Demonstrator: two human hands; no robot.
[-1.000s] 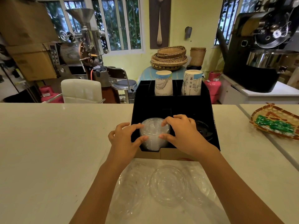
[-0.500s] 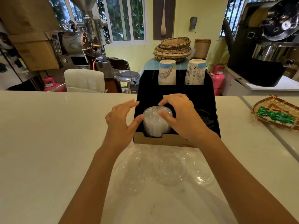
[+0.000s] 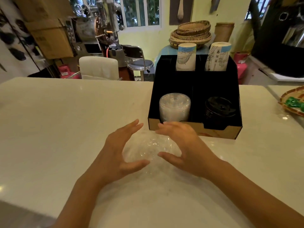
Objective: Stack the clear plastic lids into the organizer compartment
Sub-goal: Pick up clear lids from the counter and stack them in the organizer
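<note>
A black cardboard organizer (image 3: 218,132) stands on the white counter. Its front left compartment holds a stack of clear plastic lids (image 3: 174,106). Loose clear lids (image 3: 148,150) lie on the counter just in front of the organizer. My left hand (image 3: 121,155) and my right hand (image 3: 182,147) cup these loose lids from both sides, fingers spread and curved. The frame is blurred, so I cannot tell whether the fingers touch the lids.
Black lids (image 3: 219,109) fill the front right compartment. Two paper cup stacks (image 3: 185,57) stand in the rear compartments. A woven tray with green packets (image 3: 292,102) sits at the counter's right edge. Chairs and coffee machines are behind the counter.
Both hands let go of the lid stack in the organizer and drew back toward me, down to the loose lids on the counter. The view shifted left.
</note>
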